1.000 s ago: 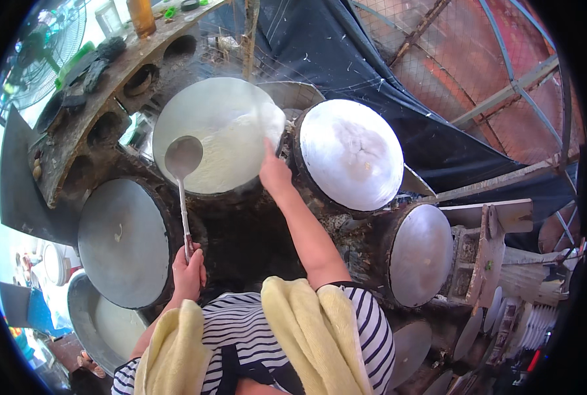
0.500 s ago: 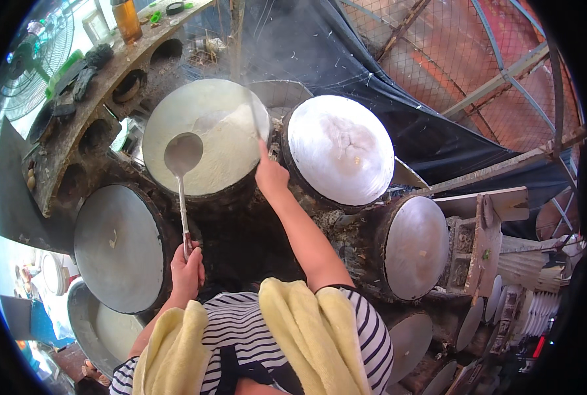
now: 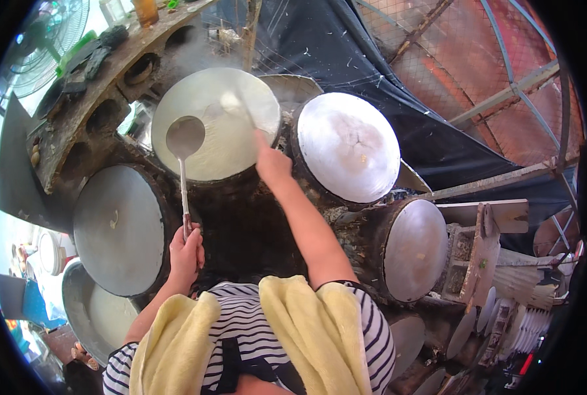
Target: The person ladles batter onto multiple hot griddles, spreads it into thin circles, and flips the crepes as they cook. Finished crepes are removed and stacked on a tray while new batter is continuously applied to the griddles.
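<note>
My left hand [image 3: 187, 255] is closed around the wooden end of a long-handled ladle [image 3: 186, 136]. Its round bowl hangs over the left part of a wide round pan [image 3: 168, 99]. A thin, pale, wet-looking layer [image 3: 231, 148] covers the pan's surface. My right hand [image 3: 274, 164] reaches to the pan's right rim, gripping a long thin flat blade [image 3: 245, 105] like a spatula, smeared by motion. Beside the blade's far part lies a whitish bunched patch [image 3: 230, 100] of the layer. Steam rises over the pan's far side.
Pale round metal tops [image 3: 349, 148] sit close by on the right, with another [image 3: 417, 250] nearer. A grey one [image 3: 119, 230] stands at the left, above a deep basin [image 3: 99, 322] of pale liquid. A sooty ledge [image 3: 102, 82] and black sheeting [image 3: 372, 85] lie beyond.
The blade has swung inward from the pan's right side. The pale fold seen there has become a smaller bunch toward the far middle. The ladle stays over the left part; the view has shifted slightly.
</note>
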The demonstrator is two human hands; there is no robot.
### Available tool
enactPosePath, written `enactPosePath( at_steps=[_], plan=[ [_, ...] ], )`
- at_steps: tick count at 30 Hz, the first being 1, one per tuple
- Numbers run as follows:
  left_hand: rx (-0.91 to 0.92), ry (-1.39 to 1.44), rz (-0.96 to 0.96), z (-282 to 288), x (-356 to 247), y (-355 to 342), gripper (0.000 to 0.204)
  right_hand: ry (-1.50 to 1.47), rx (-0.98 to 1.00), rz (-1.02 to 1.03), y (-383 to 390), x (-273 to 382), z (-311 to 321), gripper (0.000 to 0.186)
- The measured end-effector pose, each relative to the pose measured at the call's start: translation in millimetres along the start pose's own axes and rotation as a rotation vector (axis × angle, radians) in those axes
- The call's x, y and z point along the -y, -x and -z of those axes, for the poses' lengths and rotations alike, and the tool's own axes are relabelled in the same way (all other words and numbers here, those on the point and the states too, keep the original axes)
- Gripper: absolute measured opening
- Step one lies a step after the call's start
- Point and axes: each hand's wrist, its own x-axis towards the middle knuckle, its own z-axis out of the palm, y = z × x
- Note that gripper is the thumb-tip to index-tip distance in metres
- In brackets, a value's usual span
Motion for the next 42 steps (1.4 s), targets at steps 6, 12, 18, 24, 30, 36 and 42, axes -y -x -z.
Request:
enactPosePath(
  at_steps=[6,12,18,24,30,36,42],
  plan=[
    [-0.055,0.006,-0.043,4.8,-1.3,-1.7,0.019,0.041,0.055,-0.033,32.1,-3.7,-5.4,0.062],
    [-0.125,0.008,-0.106,8.9,-7.8,-3.1,0.021,0.092,0.037,0.098,-8.5,-13.4,11.4,0.061],
    [-0.221,-0.200,-0.210,4.3,-28.9,-49.0,0.026,0.116,0.080,0.335,-27.1,4.0,6.7,0.059],
    [-0.389,-0.878,-0.743,35.5,-20.9,-189.5,0.040,-0.310,-0.174,-0.059,59.2,1.8,-10.6,0.054],
    [-0.277,-1.074,-0.558,23.9,-43.8,-185.8,0.040,-1.150,-0.065,-0.348,131.6,74.0,-76.2,0.056],
    [-0.180,-1.073,-0.575,26.3,-33.7,-152.8,0.035,-1.455,0.090,-0.257,104.5,131.9,-99.6,0.058],
    [0.158,0.643,0.219,-0.5,-81.2,-99.2,0.023,-0.889,-0.054,0.011,75.5,114.4,-92.3,0.051]
  ],
)
